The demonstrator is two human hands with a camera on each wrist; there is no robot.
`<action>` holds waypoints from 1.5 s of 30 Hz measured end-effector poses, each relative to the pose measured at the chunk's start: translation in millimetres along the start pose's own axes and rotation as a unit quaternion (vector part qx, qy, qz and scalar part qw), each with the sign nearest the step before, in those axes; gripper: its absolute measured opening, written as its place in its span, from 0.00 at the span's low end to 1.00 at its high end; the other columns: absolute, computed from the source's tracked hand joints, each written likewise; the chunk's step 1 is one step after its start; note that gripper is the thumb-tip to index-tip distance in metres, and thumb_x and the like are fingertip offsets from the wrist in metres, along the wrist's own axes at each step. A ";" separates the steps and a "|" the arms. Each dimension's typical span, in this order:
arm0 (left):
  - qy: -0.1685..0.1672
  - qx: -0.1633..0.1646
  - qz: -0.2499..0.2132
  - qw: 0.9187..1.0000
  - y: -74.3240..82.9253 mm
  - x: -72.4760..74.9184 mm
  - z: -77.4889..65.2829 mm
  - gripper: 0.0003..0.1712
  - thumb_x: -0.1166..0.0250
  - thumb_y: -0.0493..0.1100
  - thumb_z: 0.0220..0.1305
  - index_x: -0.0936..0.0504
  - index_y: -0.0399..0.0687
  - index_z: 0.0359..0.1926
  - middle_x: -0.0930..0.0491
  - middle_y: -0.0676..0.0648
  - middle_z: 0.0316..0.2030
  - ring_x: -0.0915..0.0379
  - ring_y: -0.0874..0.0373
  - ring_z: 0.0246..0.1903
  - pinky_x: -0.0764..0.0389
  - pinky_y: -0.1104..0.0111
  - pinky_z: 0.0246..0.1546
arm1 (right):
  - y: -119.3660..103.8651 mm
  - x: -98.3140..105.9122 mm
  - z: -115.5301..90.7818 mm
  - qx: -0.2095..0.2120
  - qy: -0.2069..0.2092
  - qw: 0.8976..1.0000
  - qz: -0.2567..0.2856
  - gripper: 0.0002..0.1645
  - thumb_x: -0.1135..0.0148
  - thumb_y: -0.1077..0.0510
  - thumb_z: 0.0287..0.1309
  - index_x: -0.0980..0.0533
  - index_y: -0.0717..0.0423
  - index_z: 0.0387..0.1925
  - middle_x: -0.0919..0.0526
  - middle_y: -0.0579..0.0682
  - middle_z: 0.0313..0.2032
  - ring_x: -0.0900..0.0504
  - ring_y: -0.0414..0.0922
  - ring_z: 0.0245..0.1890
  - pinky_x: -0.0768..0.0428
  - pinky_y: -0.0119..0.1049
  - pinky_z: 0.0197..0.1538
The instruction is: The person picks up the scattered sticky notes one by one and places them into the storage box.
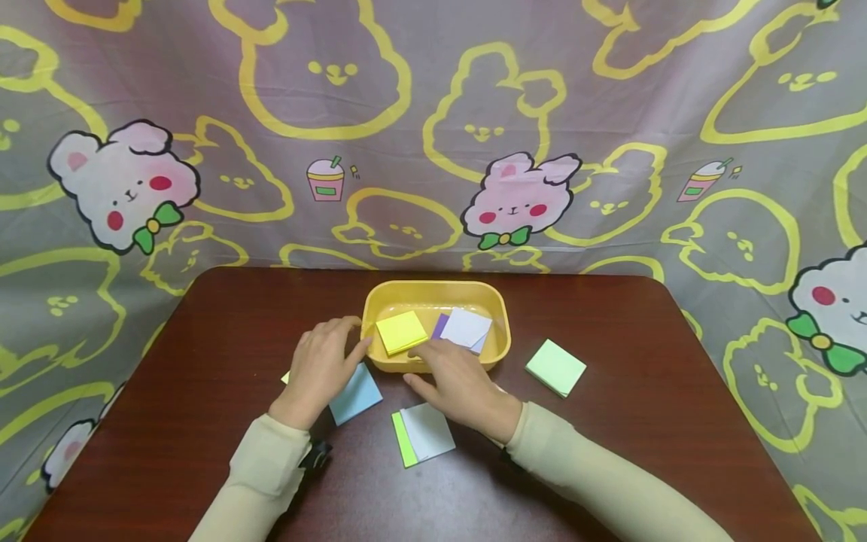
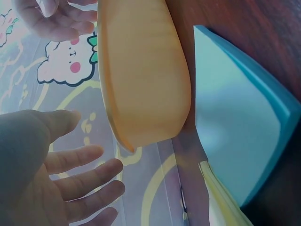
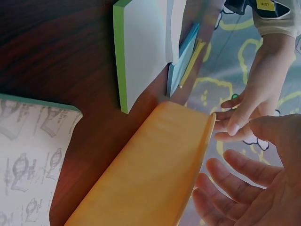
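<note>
Left hand (image 1: pixel 317 369), fingers loose, grips nothing beside the left end of the yellow rounded plastic tray (image 1: pixel 467 294); right hand (image 1: pixel 463 385), likewise unclenched, hangs over its near rim. Yellow square paper pad (image 1: pixel 402 332) lies inside. Best handling, probably: steady tray lightly, pinch pad by edges.

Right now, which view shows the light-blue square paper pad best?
Left wrist: the blue pad appears large, face and edge showing. In head view, the left hand partly covers it; right wrist shows a narrow slice.
</note>
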State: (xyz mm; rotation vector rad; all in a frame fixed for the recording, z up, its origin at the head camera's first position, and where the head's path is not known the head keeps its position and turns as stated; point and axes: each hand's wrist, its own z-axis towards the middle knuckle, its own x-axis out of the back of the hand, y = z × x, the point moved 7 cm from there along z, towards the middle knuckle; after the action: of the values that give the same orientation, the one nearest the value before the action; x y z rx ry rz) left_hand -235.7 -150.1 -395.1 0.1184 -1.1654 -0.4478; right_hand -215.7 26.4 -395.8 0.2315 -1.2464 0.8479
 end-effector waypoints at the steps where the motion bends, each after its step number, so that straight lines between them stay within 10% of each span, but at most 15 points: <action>1: 0.000 0.000 0.000 1.000 -0.2 0.1 0.0 0.23 0.38 0.55 0.59 0.20 0.43 0.47 0.18 0.43 0.41 0.24 0.45 0.41 0.28 0.52 0.39 | -0.3 0.0 0.1 0.001 0.000 1.000 0.000 0.22 0.41 0.43 0.57 0.22 0.53 0.46 0.17 0.46 0.41 0.21 0.43 0.43 0.23 0.38 0.45; 45: -0.027 0.048 0.022 0.998 -36.3 -0.6 -14.2 0.25 0.38 0.54 0.59 0.21 0.40 0.50 0.20 0.37 0.45 0.25 0.40 0.42 0.27 0.47 0.40 | -16.5 -3.4 4.6 0.007 -0.025 1.000 0.012 0.23 0.43 0.43 0.58 0.22 0.53 0.47 0.18 0.46 0.42 0.22 0.41 0.44 0.25 0.36 0.48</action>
State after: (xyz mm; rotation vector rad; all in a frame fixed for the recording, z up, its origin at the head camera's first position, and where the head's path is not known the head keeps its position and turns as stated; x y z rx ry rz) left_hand -233.2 -184.7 -412.9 0.1635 -1.2412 -0.3586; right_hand -208.2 11.0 -392.6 0.2501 -1.2930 0.8768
